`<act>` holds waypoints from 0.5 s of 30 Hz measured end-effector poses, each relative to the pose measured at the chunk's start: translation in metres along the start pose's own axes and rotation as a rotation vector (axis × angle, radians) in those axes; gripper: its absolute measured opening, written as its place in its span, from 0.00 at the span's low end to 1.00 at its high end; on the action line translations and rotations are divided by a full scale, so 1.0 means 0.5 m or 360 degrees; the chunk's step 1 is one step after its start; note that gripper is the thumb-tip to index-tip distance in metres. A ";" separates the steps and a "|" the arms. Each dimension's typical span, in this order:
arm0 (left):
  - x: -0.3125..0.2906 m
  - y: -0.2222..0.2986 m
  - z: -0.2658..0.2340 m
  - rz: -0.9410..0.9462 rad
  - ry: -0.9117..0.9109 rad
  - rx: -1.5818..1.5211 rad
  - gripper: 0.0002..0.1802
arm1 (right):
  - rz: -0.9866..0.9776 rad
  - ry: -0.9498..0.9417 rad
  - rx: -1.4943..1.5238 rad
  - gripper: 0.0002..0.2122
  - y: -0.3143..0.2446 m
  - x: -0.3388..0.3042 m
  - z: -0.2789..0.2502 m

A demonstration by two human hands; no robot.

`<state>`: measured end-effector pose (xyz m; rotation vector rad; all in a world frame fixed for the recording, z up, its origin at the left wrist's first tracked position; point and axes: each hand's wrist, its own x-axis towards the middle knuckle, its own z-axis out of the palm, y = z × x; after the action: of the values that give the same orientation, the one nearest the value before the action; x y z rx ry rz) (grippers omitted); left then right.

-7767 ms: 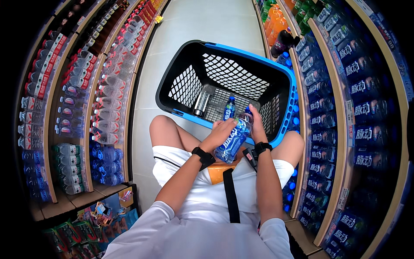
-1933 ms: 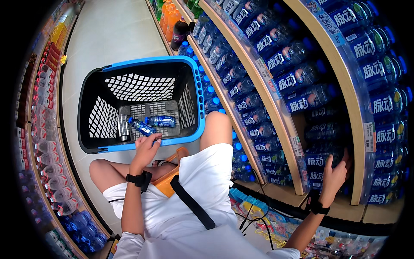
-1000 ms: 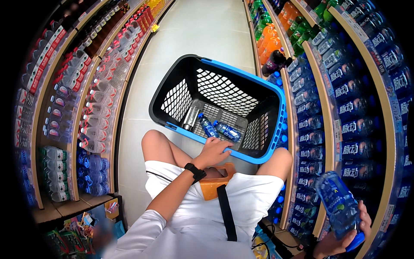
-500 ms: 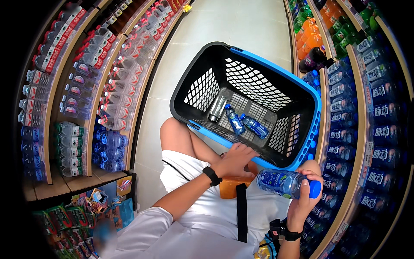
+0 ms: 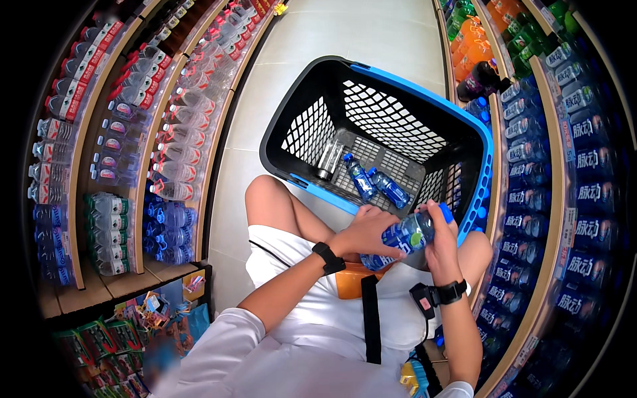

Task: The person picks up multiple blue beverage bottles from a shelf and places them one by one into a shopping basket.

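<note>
Both hands hold one blue-labelled drink bottle (image 5: 417,237) with a blue cap, tilted over my lap beside the shopping basket's near rim. My left hand (image 5: 366,232) is closed around its lower body. Near the neck, my right hand (image 5: 443,247) grips it just below the cap. The black shopping basket (image 5: 302,99) with blue handles stands before my knees. Inside lie two smaller blue bottles (image 5: 359,179) side by side and a clear bottle (image 5: 330,159) with a dark base.
Shelves of clear water bottles (image 5: 182,136) line the left. On the right, shelves hold rows of blue drink bottles (image 5: 587,159), with orange drink bottles (image 5: 472,46) farther off. Small packaged goods (image 5: 106,341) hang at the lower left. Pale floor tiles (image 5: 345,30) run between the shelves.
The bottle in my right hand has come left and up toward the basket's near rim. My left hand, earlier resting by the rim, now grips its lower body.
</note>
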<state>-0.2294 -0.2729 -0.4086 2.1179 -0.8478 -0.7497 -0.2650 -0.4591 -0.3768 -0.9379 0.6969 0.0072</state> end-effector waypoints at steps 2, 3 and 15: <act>0.005 -0.005 0.002 -0.0027 0.0039 -0.0027 0.48 | 0.0067 -0.0038 -0.0117 0.08 0.017 0.027 0.001; 0.006 -0.005 0.002 -0.0063 0.0055 -0.0046 0.48 | 0.0007 -0.0035 -0.0137 0.09 0.020 0.034 0.006; 0.043 0.007 0.037 -0.0303 0.0567 -0.0084 0.42 | -0.0086 -0.0394 -0.0814 0.25 0.050 0.012 -0.029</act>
<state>-0.2305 -0.2986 -0.4213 2.2154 -0.4363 -0.4603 -0.2759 -0.4563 -0.4043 -1.4177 0.4427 0.2599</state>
